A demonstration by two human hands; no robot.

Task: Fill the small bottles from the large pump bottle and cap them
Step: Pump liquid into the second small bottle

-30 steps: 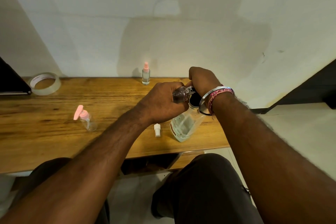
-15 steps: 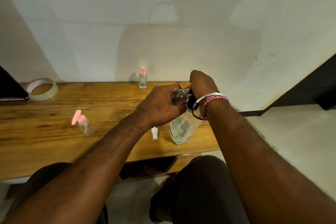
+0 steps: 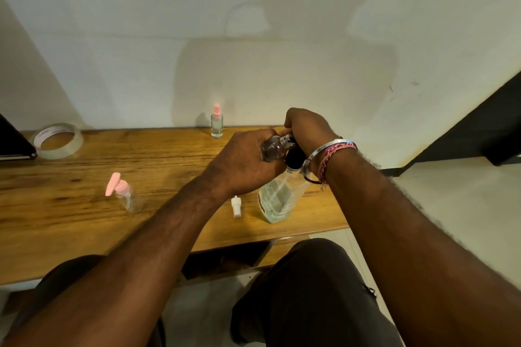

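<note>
My left hand (image 3: 242,162) grips a small clear bottle (image 3: 275,147), uncapped and tilted with its neck toward the pump. The large clear pump bottle (image 3: 277,200) stands near the table's front edge with a little liquid in it. My right hand (image 3: 307,128) is curled over its black pump head (image 3: 294,158), whose nozzle is hidden. A white spray cap (image 3: 236,207) lies loose on the wooden table (image 3: 70,222). A small bottle with a pink pump top (image 3: 124,196) stands at the left. Another with a pink spray top (image 3: 216,122) stands by the wall.
A roll of clear tape (image 3: 57,140) lies at the back left beside a dark flat object (image 3: 12,141). The table's right end (image 3: 342,222) sits just past the pump bottle. My knees are under the front edge.
The camera has tipped slightly, so everything sits a little lower in view. Both hands keep the same hold on the small bottle and the pump head.
</note>
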